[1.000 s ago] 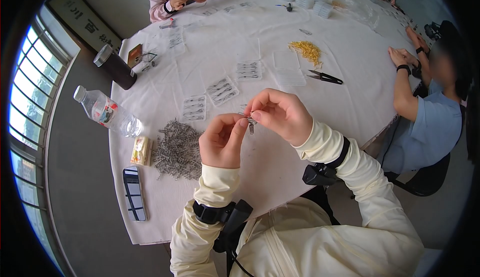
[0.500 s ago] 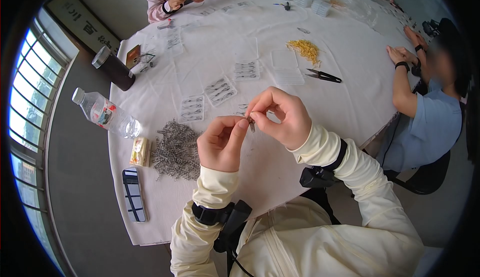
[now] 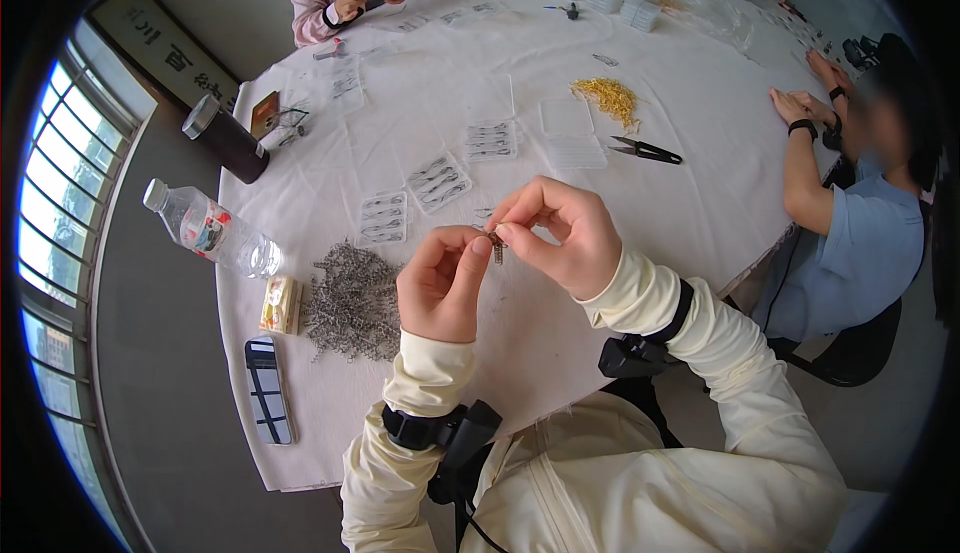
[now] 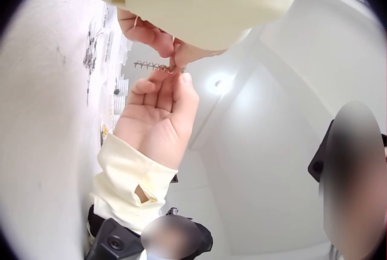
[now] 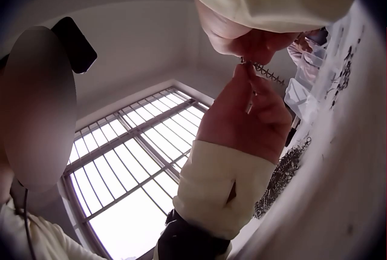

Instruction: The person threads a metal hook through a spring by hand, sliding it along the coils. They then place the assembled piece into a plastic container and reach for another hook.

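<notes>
My left hand (image 3: 440, 288) and right hand (image 3: 562, 233) meet fingertip to fingertip over the table. Between them they pinch a small coiled metal spring (image 4: 148, 65), whose coils stick out past the fingertips. The right wrist view also shows the spring (image 5: 269, 75) jutting out, its near end hidden by the fingers. Left of my hands lies a tangled heap of metal springs (image 3: 352, 303). Just beyond are clear boxes holding rows of dark wire pieces, the closest one (image 3: 383, 218) near my left fingertips.
Thread snips (image 3: 647, 150) lie near a yellow pile (image 3: 606, 101) and an open clear box (image 3: 575, 133). A phone (image 3: 269, 390), tissue pack (image 3: 281, 305), water bottle (image 3: 212, 228) and dark flask (image 3: 227, 140) line the left edge. Other people sit around the cloth-covered table (image 3: 420, 73).
Both hands stay together with the spring, their fingertips shifting only slightly. The spring has turned a little between them.
</notes>
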### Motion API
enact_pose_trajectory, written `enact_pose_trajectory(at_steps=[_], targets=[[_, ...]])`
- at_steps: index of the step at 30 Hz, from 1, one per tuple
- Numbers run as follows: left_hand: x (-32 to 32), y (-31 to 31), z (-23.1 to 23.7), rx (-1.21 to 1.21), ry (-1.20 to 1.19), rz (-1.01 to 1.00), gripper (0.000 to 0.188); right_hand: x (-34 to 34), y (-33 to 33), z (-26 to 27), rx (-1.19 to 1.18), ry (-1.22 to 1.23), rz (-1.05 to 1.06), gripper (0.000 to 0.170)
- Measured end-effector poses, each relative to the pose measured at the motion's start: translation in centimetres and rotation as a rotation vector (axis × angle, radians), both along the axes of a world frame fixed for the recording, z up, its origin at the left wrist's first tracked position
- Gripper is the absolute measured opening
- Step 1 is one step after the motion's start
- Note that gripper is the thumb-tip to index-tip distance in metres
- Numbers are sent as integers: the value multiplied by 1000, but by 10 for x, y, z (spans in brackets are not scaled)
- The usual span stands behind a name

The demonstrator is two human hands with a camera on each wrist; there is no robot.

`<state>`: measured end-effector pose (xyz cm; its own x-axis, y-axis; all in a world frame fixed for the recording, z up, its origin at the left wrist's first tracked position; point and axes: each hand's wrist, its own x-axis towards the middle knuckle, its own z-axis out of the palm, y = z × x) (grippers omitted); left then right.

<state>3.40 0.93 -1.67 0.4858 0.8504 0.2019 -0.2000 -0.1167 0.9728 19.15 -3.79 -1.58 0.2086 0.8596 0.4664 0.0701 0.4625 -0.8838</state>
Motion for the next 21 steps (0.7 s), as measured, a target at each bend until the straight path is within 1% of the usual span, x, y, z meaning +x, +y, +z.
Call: enact_pose_trajectory(at_steps=[4,6,8,10,13,16,18,21], targets=[[1,-4,2,37,13,58,10,-3,1,-2,19,-34,-42,7],[-1,-5,2,37,25,57,9,-4,1,-4,38,-59,-75,6],[0,-7,3,37,38,55,9,-4,3,-7,63,-65,-72,5],[4,-8,5,94,-27,120,9,-3,4,-8,88,-72,-68,5],[2,-6,3,116,-30,116,9,-3,4,-9,88,-57,-16,4],[2,-6,3,99,-47,112,9,-3,5,-9,106,-56,-6,5],[1,-6,3,96,-46,111,9,-2,5,-7,166,-151,-55,9],[1,-5,2,101,-45,104,9,-3,5,-5,198,-200,-95,12]])
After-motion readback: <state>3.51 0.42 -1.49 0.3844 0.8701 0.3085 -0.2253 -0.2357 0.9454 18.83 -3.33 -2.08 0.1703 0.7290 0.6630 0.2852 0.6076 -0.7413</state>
